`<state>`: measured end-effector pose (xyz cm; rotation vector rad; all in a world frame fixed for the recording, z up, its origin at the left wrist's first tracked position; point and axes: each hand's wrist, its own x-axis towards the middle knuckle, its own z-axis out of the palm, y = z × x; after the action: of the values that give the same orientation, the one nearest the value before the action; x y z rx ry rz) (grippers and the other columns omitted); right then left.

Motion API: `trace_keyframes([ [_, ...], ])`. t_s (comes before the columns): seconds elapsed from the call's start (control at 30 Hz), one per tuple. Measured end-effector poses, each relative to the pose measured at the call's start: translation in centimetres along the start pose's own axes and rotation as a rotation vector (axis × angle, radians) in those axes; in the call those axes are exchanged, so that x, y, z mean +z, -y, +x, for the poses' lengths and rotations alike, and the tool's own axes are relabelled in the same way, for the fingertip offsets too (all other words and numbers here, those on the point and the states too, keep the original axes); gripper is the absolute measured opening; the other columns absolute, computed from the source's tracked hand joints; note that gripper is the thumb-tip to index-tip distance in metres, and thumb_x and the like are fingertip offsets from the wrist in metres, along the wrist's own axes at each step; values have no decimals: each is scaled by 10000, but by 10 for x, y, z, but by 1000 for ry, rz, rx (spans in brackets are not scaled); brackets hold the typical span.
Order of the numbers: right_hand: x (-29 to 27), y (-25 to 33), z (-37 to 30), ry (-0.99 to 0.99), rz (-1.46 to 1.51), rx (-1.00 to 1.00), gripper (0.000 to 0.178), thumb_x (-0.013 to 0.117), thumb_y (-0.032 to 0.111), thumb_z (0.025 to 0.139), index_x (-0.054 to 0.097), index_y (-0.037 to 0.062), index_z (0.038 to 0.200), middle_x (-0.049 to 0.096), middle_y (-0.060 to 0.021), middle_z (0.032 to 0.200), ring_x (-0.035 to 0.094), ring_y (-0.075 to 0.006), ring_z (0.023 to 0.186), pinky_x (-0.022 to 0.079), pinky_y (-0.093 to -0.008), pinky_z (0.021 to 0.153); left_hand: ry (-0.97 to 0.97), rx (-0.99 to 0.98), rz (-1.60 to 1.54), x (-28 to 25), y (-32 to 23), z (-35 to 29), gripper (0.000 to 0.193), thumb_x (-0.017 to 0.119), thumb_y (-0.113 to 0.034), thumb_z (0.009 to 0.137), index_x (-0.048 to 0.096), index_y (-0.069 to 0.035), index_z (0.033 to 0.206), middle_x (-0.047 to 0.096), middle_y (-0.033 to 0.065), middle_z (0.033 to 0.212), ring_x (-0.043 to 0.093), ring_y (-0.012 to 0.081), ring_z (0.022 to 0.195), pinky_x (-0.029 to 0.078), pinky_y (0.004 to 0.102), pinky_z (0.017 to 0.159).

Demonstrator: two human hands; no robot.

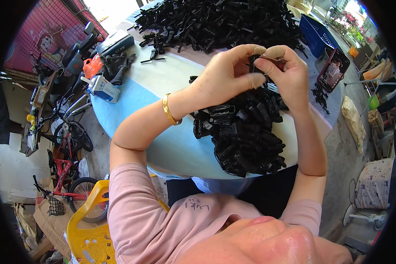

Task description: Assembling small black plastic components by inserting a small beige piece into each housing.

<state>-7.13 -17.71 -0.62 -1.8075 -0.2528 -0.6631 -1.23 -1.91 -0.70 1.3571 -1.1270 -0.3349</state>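
Note:
My left hand (224, 75) and my right hand (290, 72) meet above the table, fingers closed in a pinch. Between their fingertips is a small black plastic part (252, 64), mostly covered by the fingers. Tan covers wrap several of my fingertips. A gold bangle (166, 109) circles my left wrist. Below my hands, near the table's front edge, lies a heap of black plastic parts (246, 136). A much larger heap of similar black pieces (220, 24) spreads over the far side of the table.
The table (132, 105) has a light blue and cream cover. A phone (333, 70) stands at the right, by a blue basket (314, 35). On the left are a blue-and-white carton (105, 89) and dark gloves (119, 66). A yellow chair (90, 233) and red bicycle (64, 171) stand beyond.

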Motion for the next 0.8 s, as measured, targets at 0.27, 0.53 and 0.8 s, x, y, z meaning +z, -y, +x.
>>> trace_keyframes([
  [0.27, -1, 2, 0, 144, 119, 256, 185, 520, 161, 894, 600, 4, 949, 510, 10, 647, 319, 15, 466, 216, -135, 405, -203, 22, -60, -5, 7, 5, 298, 588, 1, 794, 510, -12, 1081, 569, -3, 827, 495, 17, 692, 435, 168, 623],
  [0.53, 6, 9, -4, 114, 95, 291, 174, 531, 152, 888, 602, 5, 946, 501, 17, 624, 324, 13, 454, 216, -135, 399, -286, 135, 28, 0, 7, 3, 237, 623, 1, 771, 540, -12, 993, 591, 3, 819, 502, 12, 697, 437, 167, 610],
  [0.8, 6, 8, -2, 96, 106, 246, 178, 550, 174, 864, 650, 28, 879, 516, 39, 600, 392, -2, 499, 290, -149, 450, -311, 537, 612, -10, 10, 6, 308, 666, -43, 721, 552, -15, 1006, 631, 98, 813, 613, 154, 664, 497, 267, 605],
])
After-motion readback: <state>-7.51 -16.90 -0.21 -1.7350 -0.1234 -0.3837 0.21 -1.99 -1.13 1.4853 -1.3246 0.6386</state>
